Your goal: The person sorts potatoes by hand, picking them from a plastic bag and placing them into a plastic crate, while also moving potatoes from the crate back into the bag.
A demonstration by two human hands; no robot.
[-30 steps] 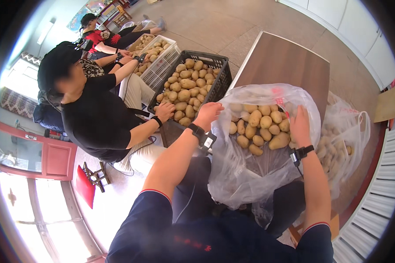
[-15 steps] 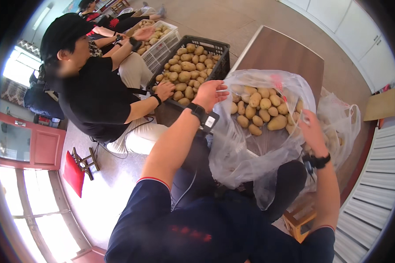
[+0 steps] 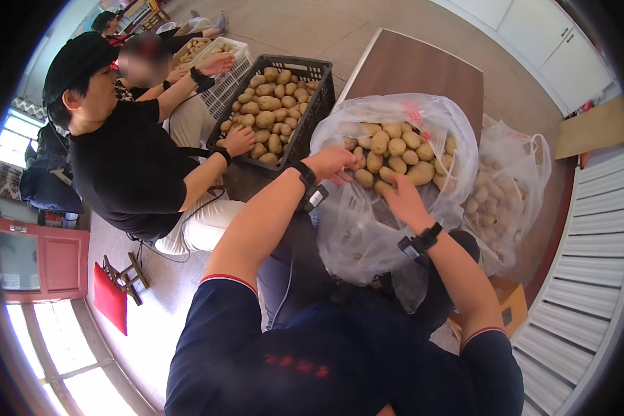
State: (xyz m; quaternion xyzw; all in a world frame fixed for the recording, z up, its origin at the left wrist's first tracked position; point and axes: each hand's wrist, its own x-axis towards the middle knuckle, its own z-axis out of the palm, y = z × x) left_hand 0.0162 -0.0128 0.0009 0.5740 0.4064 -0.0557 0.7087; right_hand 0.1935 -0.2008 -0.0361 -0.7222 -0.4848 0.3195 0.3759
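Several brown potatoes [image 3: 396, 147] lie heaped in the mouth of a clear plastic bag [image 3: 353, 232], which is spread over the near end of a brown table. My left hand [image 3: 331, 164] reaches in at the left side of the heap, fingers apart and their tips against the potatoes. From the near right, my right hand [image 3: 405, 202] comes down on the front potatoes with its fingers spread. Its fingertips are partly hidden among them, and no potato is lifted in either hand.
Beyond the bag stretches the brown tabletop [image 3: 416, 66]. A black crate [image 3: 317, 104] of potatoes stands to the left, where a seated co-worker [image 3: 128, 159] has one hand on it. Another tied bag of potatoes [image 3: 492, 201] sits at right. A red folding stool [image 3: 109, 298] is at far left.
Both my hands have come down and closer together, from the bag's rim onto the potatoes. The view has shifted slightly, showing more of the bag on the right.
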